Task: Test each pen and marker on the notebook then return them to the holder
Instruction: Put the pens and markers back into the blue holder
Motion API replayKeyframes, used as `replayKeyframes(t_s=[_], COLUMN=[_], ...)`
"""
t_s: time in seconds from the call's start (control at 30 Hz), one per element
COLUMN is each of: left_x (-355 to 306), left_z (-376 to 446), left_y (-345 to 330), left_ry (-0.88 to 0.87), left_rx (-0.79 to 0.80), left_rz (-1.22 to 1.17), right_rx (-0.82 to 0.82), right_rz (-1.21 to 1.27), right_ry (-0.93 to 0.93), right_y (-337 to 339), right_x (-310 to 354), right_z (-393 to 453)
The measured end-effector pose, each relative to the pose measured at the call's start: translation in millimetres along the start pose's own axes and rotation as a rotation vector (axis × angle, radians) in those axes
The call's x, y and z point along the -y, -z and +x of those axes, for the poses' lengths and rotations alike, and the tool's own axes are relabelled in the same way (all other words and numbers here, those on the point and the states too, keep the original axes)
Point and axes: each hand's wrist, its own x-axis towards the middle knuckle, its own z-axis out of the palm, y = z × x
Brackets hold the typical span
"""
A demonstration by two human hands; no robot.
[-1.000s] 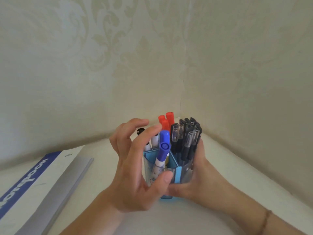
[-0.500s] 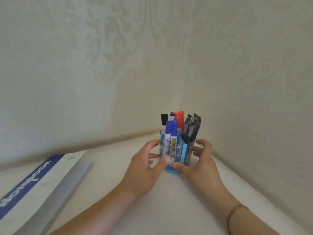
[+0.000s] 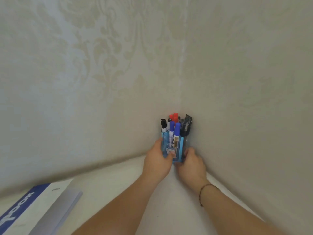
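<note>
A blue plastic pen holder (image 3: 179,146) stands deep in the corner where the two walls meet. It carries two blue-capped markers (image 3: 176,131), black-capped markers (image 3: 163,125), red pens (image 3: 174,117) and a bunch of black pens (image 3: 186,124). My left hand (image 3: 156,160) wraps the holder's left side, thumb on its front. My right hand (image 3: 192,162) grips its right side and base. A closed notebook (image 3: 33,209) with a blue and white cover lies at the lower left, far from both hands.
Patterned wallpaper covers both walls, which close in right behind and beside the holder. The pale tabletop (image 3: 118,180) stretches between the notebook and my arms. A thin cord bracelet (image 3: 202,192) circles my right wrist.
Both hands have pushed the holder away from me and back into the wall corner. My arms are now stretched out, and the holder looks smaller and farther.
</note>
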Motion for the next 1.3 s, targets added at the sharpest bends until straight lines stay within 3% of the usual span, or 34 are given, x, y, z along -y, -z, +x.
replayKeyframes(t_s=[0.1,0.23,0.33,0.47,0.6,0.67,0.77,0.87,1.0,1.1,1.2,1.3], left_x=[-2.3,-29.5,-54.1,-60.2,-2.4,38.8,75.2,85.9,62.5,56.6,44.8,36.9], left_z=[6.9,-8.7,-28.9,-63.9,-120.0,-153.6,-188.6,-200.7,-216.9,-229.0,-217.9,-193.7], left_y=[3.0,42.1,103.4,227.1,335.2,359.4,366.0,361.5,343.2,309.5,251.0,203.6], left_ry=[0.006,-0.078,-0.178,-0.177,-0.044,0.096,0.136,-0.025,-0.278,-0.459,-0.508,-0.456], left_rx=[0.063,0.225,0.189,0.263,0.478,0.635,0.587,0.439,0.441,0.462,0.488,0.407], left_rz=[0.05,0.406,0.601,0.64,1.171,1.223,0.948,1.002,1.049,1.01,0.976,0.928], right_rx=[0.002,0.109,0.011,-0.001,0.248,0.4,0.558,0.713,0.613,0.568,0.513,0.405], right_rz=[-0.105,-0.048,0.022,0.187,0.288,0.23,-0.048,-0.267,-0.343,-0.397,-0.507,-0.474], right_ry=[0.005,0.014,0.065,0.3,0.637,0.848,0.955,0.905,0.894,0.713,0.526,0.451], right_y=[-11.8,-6.7,3.3,5.9,-5.8,-18.8,-40.3,-45.5,-13.1,22.9,45.9,49.6], right_x=[0.2,-9.6,-1.0,55.4,125.3,154.9,182.3,177.6,127.4,83.3,54.3,36.0], right_z=[-0.3,-2.2,-24.4,-82.3,-176.6,-222.7,-266.9,-275.7,-246.6,-205.0,-173.4,-158.6])
